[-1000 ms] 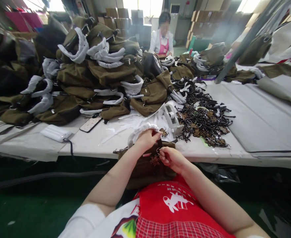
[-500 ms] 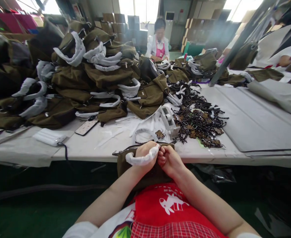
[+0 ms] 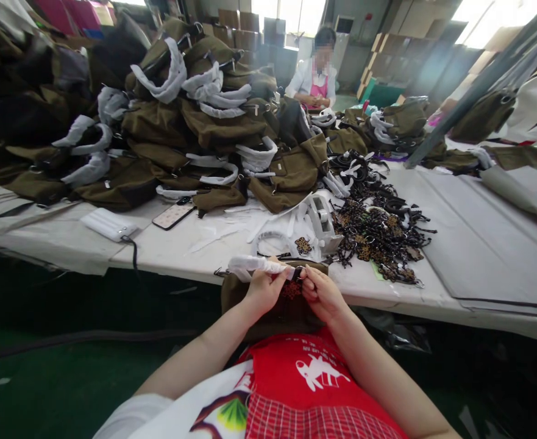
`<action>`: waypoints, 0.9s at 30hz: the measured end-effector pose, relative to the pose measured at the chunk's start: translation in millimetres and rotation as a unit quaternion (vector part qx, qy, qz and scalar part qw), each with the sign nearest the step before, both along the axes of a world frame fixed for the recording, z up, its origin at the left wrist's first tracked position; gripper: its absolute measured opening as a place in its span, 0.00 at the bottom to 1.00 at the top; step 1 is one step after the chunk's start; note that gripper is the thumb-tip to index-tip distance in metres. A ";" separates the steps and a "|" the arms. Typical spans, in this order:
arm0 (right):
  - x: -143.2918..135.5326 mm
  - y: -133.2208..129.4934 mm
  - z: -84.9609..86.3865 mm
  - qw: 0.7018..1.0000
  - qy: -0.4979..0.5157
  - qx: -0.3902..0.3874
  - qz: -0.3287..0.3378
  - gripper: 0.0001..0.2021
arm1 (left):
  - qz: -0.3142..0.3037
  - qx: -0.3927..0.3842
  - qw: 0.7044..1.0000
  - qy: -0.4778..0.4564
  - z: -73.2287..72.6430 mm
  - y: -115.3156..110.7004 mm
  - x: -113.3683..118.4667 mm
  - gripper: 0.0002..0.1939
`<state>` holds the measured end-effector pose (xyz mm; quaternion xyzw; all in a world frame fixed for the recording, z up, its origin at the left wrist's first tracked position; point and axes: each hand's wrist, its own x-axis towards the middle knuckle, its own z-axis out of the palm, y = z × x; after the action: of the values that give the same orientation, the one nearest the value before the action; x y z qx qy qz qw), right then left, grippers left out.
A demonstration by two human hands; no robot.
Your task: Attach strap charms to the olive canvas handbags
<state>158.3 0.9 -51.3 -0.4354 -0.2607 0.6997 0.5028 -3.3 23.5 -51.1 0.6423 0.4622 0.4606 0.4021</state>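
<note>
An olive-green handbag (image 3: 234, 296) rests against the table's front edge, close to my red apron. My left hand (image 3: 264, 291) is closed on one end of the bag's handle (image 3: 250, 264), which is wrapped in white paper. Beside it, my right hand (image 3: 322, 294) pinches a small metal ring (image 3: 299, 269) near that handle end. A brown flower-shaped charm (image 3: 291, 289) hangs between my hands; whether it is joined to the ring I cannot tell. Beyond the bag lie another flower charm (image 3: 303, 245) and a grey-white tape dispenser (image 3: 325, 222).
Several olive bags with wrapped handles (image 3: 158, 131) are piled at left. A heap of black cords and flower charms (image 3: 382, 235) lies right of the dispenser. A phone (image 3: 172, 216) and a white power bank (image 3: 108, 224) lie at left. Across the table sits a co-worker (image 3: 316, 82).
My left hand has turned and now grips the handle end with the thumb on top. A metal ring and a flower charm now show between my hands. The camera view has shifted left.
</note>
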 end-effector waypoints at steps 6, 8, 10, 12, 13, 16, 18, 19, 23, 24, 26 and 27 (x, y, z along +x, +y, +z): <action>24.1 -6.6 11.0 0.970 -0.229 0.073 0.030 0.21 | -0.076 -0.042 0.996 -0.021 16.3 -25.4 -18.6 0.13; 45.2 -12.8 24.8 0.933 -0.337 0.131 0.002 0.18 | -0.177 -0.048 0.983 0.009 30.3 -41.3 -33.7 0.12; 64.2 -21.5 38.7 0.881 -0.428 0.199 0.023 0.17 | -0.255 -0.052 0.965 0.039 42.3 -56.3 -47.0 0.11; 75.9 -31.0 47.3 0.811 -0.512 0.259 0.114 0.26 | -0.316 -0.057 0.944 0.073 47.7 -67.4 -55.2 0.11; 78.4 -35.4 48.4 0.773 -0.546 0.279 0.161 0.31 | -0.346 -0.060 0.932 0.092 47.3 -71.3 -57.2 0.11; 75.2 -46.0 39.6 0.698 -0.600 0.299 0.251 0.38 | -0.414 -0.064 0.903 0.100 36.9 -77.9 -58.1 0.13; 69.0 -49.8 28.2 0.684 -0.604 0.290 0.288 0.36 | -0.429 -0.067 0.898 0.063 28.0 -79.8 -57.8 0.14; 66.0 -50.7 22.8 0.681 -0.601 0.285 0.306 0.35 | -0.431 -0.074 0.898 0.045 24.9 -80.3 -58.0 0.14; 56.8 -47.6 11.3 0.674 -0.600 0.275 0.331 0.32 | -0.432 -0.129 0.892 0.036 25.7 -80.1 -59.7 0.14; 54.8 -45.7 11.0 0.676 -0.600 0.273 0.329 0.32 | -0.434 -0.140 0.889 0.038 28.1 -79.7 -60.0 0.15; 50.1 -41.6 12.0 0.691 -0.589 0.266 0.325 0.31 | -0.434 -0.149 0.888 0.035 33.0 -79.0 -60.0 0.15; 47.4 -39.6 12.5 0.702 -0.579 0.259 0.324 0.31 | -0.431 -0.150 0.889 0.032 34.9 -78.6 -59.9 0.16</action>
<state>205.7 -38.7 -38.8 -0.4957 -0.7967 0.3344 0.0879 -63.2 -55.1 -16.2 0.7248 0.2161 0.1461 0.6377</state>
